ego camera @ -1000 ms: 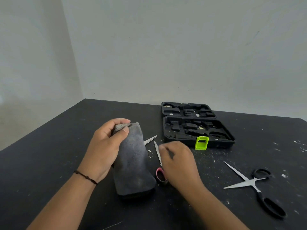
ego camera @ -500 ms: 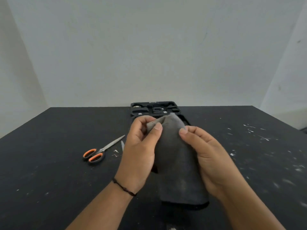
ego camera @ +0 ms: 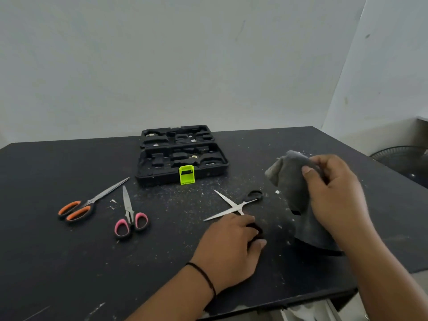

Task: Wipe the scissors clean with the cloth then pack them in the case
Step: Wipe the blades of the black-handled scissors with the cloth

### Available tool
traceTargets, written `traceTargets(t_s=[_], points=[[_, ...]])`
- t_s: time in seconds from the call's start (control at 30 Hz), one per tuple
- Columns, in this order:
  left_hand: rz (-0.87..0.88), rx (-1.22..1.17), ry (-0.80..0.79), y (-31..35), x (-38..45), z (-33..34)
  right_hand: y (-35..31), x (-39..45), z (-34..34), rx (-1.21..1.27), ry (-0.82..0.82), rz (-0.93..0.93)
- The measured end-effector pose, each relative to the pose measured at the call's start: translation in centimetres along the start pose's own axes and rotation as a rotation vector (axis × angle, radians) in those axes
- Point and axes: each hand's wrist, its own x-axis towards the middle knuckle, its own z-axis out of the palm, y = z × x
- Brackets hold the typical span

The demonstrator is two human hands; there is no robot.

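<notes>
A plain workroom, it seems. A black bench flecked with white scraps stands in a corner of bare pale walls. An open moulded tool case sits at its far side.

The left hand covered one handle of the black scissors. The cloth's lower edge blended into the dark table. Small items inside the case were too small to identify.

No readable txt, labels, brands or nos. anywhere. The lime-green plastic latch on the open black moulded plastic case carries a faint pale strip along its lower edge, too small and blurred to read.
</notes>
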Motion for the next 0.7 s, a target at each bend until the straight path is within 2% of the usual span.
traceTargets(t_s=[0.2, 0.33, 0.53, 0.7], points=[[-0.247, 0.063, 0.012, -0.9, -0.3, -1.5, 1.0, -0.8, 3.1, -0.102, -0.117, -0.009], [-0.490, -0.106, 0.035, -1.6, 0.2, -3.2, 1.0, -0.9, 4.1, -0.080, -0.197, 0.044], [-0.710, -0.288, -0.133, -2.8, 1.2, -4.8, 0.7, -0.6, 3.5, -0.014, -0.309, 0.120], [-0.817, -0.536, -0.037, -3.6, 1.4, -5.4, 0.6, -0.1, 3.0, 0.030, -0.292, 0.096]])
